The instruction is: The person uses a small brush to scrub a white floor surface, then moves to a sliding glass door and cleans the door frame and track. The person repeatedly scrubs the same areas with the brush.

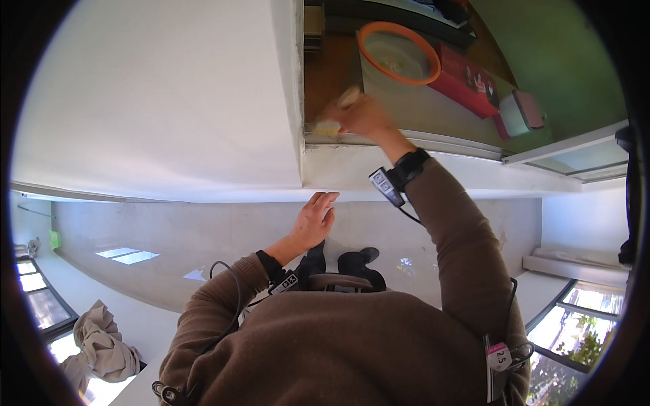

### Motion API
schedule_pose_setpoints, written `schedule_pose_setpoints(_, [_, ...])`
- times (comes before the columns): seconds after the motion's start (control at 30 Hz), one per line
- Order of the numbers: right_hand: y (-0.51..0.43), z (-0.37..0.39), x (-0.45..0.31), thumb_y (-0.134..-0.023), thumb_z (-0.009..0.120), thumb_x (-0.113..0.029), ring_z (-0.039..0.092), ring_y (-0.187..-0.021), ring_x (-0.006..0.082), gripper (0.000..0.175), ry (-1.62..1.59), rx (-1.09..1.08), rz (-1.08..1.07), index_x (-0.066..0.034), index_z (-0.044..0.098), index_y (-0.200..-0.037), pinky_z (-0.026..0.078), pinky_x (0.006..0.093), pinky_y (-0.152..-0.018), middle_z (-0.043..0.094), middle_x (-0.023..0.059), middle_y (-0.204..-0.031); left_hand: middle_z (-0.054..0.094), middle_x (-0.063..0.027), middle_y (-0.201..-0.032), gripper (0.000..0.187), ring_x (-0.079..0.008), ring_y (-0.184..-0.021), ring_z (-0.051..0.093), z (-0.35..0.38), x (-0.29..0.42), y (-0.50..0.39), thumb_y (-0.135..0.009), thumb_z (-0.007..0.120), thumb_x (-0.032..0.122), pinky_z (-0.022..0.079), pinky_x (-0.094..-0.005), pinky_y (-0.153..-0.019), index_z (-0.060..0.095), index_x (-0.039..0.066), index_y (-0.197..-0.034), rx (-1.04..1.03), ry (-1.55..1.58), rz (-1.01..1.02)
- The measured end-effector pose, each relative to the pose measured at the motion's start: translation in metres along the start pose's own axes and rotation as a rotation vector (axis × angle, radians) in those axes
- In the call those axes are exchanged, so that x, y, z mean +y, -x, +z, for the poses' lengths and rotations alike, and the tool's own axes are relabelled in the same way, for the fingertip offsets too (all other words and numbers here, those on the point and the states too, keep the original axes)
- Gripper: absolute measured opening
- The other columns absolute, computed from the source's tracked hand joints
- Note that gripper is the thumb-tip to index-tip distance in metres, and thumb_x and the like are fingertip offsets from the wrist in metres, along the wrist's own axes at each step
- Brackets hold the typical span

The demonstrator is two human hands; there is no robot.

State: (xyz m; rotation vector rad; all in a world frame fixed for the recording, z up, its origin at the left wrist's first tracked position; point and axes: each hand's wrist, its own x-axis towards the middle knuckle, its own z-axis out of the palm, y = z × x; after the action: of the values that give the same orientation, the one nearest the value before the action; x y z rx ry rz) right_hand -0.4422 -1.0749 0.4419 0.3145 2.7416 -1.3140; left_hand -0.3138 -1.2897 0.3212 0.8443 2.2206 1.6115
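My right hand (pixel 363 116), blurred, reaches over the window sill (pixel 345 162) through the opening in the wall. It is closed around a pale object (pixel 327 128) with a yellowish, bristle-like edge, perhaps a brush; blur hides its exact kind. Beyond the hand, a basin with an orange rim (pixel 393 26) stands on a light surface. A red box (pixel 462 81) with printed pictures lies beside the basin. My left hand (pixel 312 221) hangs below the sill, near the wall, with its fingers somewhat apart and nothing in it.
A pale container with a pink lid (pixel 528 109) stands beside the red box. The white wall (pixel 177 101) borders the opening on the left, and a sliding window frame (pixel 548 144) is at the right. Bunched beige curtain fabric (pixel 104 345) hangs at the lower left.
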Motion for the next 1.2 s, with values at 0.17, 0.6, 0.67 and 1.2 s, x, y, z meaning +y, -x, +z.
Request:
schedule_pose_setpoints(0.17, [0.008, -0.005, 0.009, -0.078, 0.074, -0.037, 0.073, -0.063, 0.0257, 0.044, 0.099, -0.057, 0.13, 0.0047, 0.069, -0.091, 0.057, 0.0374, -0.066, 0.07, 0.0201, -0.081, 0.061, -0.0193, -0.113, 0.035, -0.0352, -0.097, 0.067, 0.002, -0.001, 0.002, -0.089, 0.057, -0.001, 0.056, -0.0415, -0.084, 0.058, 0.002, -0.123, -0.015, -0.024, 0.016])
schedule_pose_setpoints(0.6, [0.021, -0.027, 0.04, -0.09, 0.063, -0.031, 0.071, -0.061, 0.0244, 0.032, -0.015, -0.064, 0.134, -0.001, 0.074, -0.094, 0.056, 0.0338, -0.062, 0.073, 0.0134, -0.081, 0.062, -0.0188, -0.111, 0.035, -0.034, -0.093, 0.067, 0.0, -0.006, 0.0, -0.09, 0.057, 0.0, 0.056, -0.041, -0.081, 0.058, 0.003, -0.125, -0.012, -0.003, 0.008])
schedule_pose_setpoints(0.67, [0.025, -0.029, 0.044, -0.088, 0.066, -0.035, 0.072, -0.069, 0.031, 0.035, -0.183, 0.036, 0.125, -0.0002, 0.069, -0.093, 0.057, 0.0424, -0.067, 0.069, 0.0156, -0.074, 0.062, -0.0186, -0.112, 0.035, -0.0337, -0.093, 0.067, -0.001, -0.007, -0.001, -0.09, 0.057, 0.001, 0.056, -0.0412, -0.081, 0.058, 0.003, -0.125, -0.001, -0.026, 0.022])
schedule_pose_setpoints(1.2, [0.036, 0.107, 0.048, -0.087, 0.066, -0.008, 0.068, -0.081, 0.0293, 0.008, -0.273, 0.451, -0.575, -0.0039, 0.07, -0.081, 0.057, 0.0357, -0.069, 0.069, 0.0107, -0.084, 0.064, -0.0176, -0.109, 0.035, -0.0288, -0.095, 0.069, 0.002, -0.011, 0.008, -0.091, 0.059, -0.003, 0.058, -0.0357, -0.084, 0.058, 0.001, -0.125, -0.006, -0.038, -0.035])
